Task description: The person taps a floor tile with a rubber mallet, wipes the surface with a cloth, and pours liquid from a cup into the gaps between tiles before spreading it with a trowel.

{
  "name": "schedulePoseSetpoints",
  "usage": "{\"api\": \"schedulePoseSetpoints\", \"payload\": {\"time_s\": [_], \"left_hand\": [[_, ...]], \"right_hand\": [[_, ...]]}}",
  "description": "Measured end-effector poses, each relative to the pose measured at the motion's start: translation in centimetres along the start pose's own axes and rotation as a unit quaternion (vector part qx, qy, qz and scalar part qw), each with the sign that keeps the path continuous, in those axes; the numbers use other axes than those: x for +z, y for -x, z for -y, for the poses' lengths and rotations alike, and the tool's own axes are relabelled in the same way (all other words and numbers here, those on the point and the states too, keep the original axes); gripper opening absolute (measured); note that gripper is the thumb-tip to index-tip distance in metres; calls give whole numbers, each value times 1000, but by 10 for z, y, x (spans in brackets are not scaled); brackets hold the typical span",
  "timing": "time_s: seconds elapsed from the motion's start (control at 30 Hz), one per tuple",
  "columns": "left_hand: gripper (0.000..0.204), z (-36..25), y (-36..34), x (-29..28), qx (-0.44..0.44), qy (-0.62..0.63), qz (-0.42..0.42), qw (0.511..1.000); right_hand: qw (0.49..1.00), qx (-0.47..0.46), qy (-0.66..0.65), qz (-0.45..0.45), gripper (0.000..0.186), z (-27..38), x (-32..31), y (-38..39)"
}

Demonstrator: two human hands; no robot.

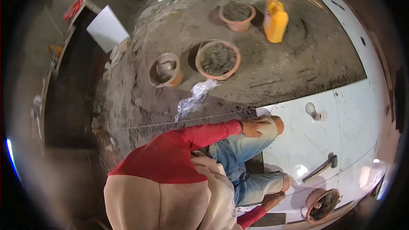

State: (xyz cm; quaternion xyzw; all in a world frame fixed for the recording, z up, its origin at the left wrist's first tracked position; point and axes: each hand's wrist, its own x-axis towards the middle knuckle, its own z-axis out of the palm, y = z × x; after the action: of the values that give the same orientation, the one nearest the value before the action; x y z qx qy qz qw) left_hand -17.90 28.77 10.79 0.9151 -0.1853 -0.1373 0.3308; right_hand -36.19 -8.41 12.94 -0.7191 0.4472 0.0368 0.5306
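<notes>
Hammer (322, 169) near right grip (272, 200).

From our left hand (255, 126), a hammer (320, 170) lies on tiles (294, 132) at four o'clock, plastic film (197, 96) at ten, a mortar-filled tub (221, 76) at eleven, a jerrycan (277, 23) at twelve.

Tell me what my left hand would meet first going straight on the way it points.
Past the knee, your left hand would probably first meet the bulb-like thing on the white tiles, though depth is unclear.
</notes>
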Motion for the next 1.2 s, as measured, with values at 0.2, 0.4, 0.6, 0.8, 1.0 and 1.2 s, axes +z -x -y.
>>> {"api": "schedulePoseSetpoints", "payload": {"time_s": [0.2,0.4,0.6,0.8,1.0,1.2], "left_hand": [[78,-36,7,-52,-58,52,-14,997],[76,-41,18,-55,54,129,-64,988],[84,-80,40,-77,44,28,-124,991],[75,-92,26,-124,57,-29,-142,988],[44,-42,-23,-127,37,193,-59,979],[42,20,-161,-173,-183,254,-160,936]], "right_hand": [[974,-153,157,54,53,-2,-15,21],[880,-269,388,-43,64,-18,14,-67],[873,-127,466,-74,75,43,43,-33],[877,-200,427,-92,67,38,20,-3],[858,-438,265,31,19,122,114,-63],[876,-301,377,-19,62,153,312,-162]]}}
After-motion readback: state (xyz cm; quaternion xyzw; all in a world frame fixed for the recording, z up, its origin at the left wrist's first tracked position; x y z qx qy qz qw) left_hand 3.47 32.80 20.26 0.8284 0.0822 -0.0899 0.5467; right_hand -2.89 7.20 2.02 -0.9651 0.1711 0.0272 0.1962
